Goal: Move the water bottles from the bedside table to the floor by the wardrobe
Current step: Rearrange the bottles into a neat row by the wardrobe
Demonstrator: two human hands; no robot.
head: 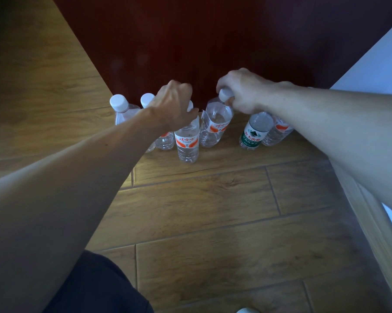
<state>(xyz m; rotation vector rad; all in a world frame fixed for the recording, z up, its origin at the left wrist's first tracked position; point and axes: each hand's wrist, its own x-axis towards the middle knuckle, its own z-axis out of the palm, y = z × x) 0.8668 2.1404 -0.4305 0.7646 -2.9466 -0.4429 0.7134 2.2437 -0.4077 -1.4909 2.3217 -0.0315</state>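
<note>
Beyond bare forearms (77,177), left grip (174,105) clasps front bottle (187,143), right grip (242,93) neighbouring bottle (215,125), both from above.

Underfoot, a warm brown plank floor (213,211) with dark seams, brightest mid-frame. At the far end, a dark red-brown wardrobe front (213,41) rising straight from the planks. To the right, a white surface (382,59) edged below by a pale strip (366,211). Dim elsewhere.

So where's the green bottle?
Head view, right of centre: the green-label bottle stands on the floor below the right hand, between two orange-label bottles.
</note>
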